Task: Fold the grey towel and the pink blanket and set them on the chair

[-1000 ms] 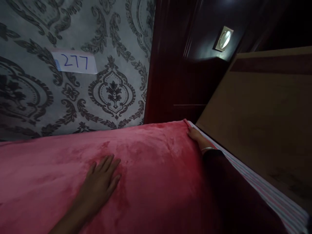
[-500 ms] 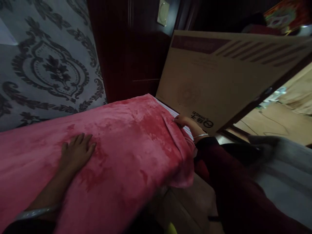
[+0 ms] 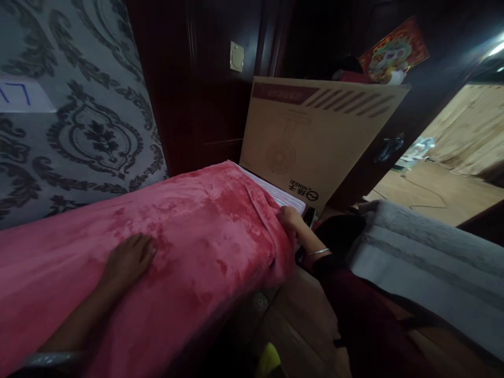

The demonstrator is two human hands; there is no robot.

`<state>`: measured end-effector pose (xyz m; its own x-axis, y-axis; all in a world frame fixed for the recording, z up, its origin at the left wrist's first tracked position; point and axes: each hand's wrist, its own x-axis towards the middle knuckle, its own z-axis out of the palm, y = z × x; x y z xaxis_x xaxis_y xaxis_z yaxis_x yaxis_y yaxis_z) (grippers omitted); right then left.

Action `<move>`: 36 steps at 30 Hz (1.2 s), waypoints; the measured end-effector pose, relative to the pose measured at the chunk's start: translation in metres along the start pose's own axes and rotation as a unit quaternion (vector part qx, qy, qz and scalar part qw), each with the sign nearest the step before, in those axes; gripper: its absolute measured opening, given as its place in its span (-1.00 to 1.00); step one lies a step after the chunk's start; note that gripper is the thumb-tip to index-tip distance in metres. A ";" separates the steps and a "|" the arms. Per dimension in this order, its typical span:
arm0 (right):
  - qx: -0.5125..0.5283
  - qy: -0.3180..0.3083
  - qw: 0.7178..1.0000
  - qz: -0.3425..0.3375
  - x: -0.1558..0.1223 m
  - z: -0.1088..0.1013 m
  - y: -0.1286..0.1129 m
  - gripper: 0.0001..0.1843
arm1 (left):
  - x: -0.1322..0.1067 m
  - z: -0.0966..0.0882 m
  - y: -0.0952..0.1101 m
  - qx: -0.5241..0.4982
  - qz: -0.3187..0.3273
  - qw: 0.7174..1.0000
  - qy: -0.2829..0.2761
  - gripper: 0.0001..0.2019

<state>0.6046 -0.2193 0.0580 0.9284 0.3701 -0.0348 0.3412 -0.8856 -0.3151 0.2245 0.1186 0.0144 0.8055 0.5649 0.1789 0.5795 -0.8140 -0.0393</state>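
A red plush blanket (image 3: 189, 236) covers the bed from the left to the middle of the view. My left hand (image 3: 128, 260) lies flat on top of it, fingers together and stretched out. My right hand (image 3: 290, 218) grips the blanket's right edge near the far corner, fingers curled over the fabric; a bangle sits on that wrist. A striped sheet (image 3: 275, 194) shows beyond the blanket's edge, right by that hand.
A large cardboard box (image 3: 315, 136) printed with a fan stands against the bed's far end. Patterned wallpaper (image 3: 79, 136) with a paper label lies left, dark wooden panelling (image 3: 205, 105) behind. A grey blanket (image 3: 425, 252) lies at the right; an open doorway (image 3: 452, 168) shows a lit room.
My right hand has drawn the blanket's edge back along the bed side and down over it. My left hand stayed pressed on the blanket. The view swung right, revealing box and doorway.
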 end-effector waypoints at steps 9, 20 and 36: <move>0.010 0.104 0.978 0.179 0.019 -0.010 0.046 -0.64 | -0.019 0.019 0.007 0.023 0.008 0.995 0.095 -0.42; -0.101 0.081 0.970 -0.206 0.011 0.049 -0.017 -0.39 | -0.025 0.010 0.021 0.003 -0.010 0.998 0.065 -0.47; -0.006 0.044 0.999 0.008 0.083 0.034 -0.033 -0.39 | -0.072 0.003 0.012 0.035 -0.128 0.991 0.014 -0.43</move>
<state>0.6654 -0.1495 0.0335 0.9428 0.3303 0.0447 0.3278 -0.8947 -0.3034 0.1739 0.0690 -0.0019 0.6281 0.7467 0.2189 0.7723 -0.6327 -0.0576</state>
